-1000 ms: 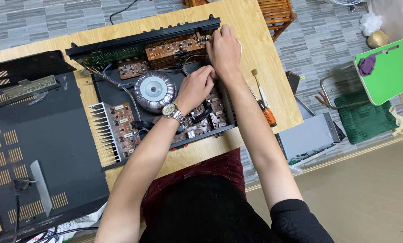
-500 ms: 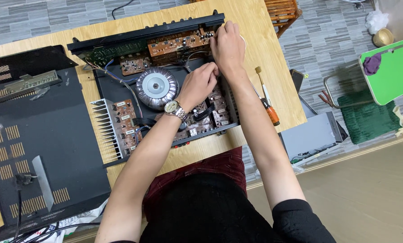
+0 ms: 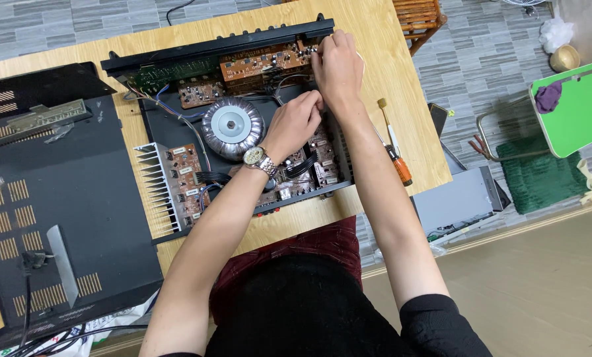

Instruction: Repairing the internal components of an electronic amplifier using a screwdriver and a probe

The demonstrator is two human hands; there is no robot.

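— Head view showed us both our hands deep inside the open amplifier [image 3: 243, 132] on the wooden table [image 3: 388, 86]. What were they doing?

— Our left hand [image 3: 296, 122] was curled, fingertips down among the wires and the brown circuit boards [image 3: 263, 63] in the middle. Our right hand [image 3: 337, 66] was bunched up at the far right corner of the box, by the black front panel [image 3: 210, 49]. We could not tell if either hand pinched something; the fingers hid it.

— What could have gone wrong, did we think?

— Our metal wristwatch [image 3: 259, 158] hung just over the boards. It could have touched a bare part or caught a thin wire. Our fingers could also have tugged a wire loose, or scraped on the sharp fins [image 3: 152, 185].

— What did the things look like?

— The round transformer [image 3: 232, 129] was shiny, smooth and fat like a doughnut. The fins were thin silver metal in rows. The boards were flat and bumpy with tiny parts. The black lid [image 3: 58, 218] lay to the left, flat, with little slots. A screwdriver [image 3: 394, 142] with an orange handle lay just right of the box.
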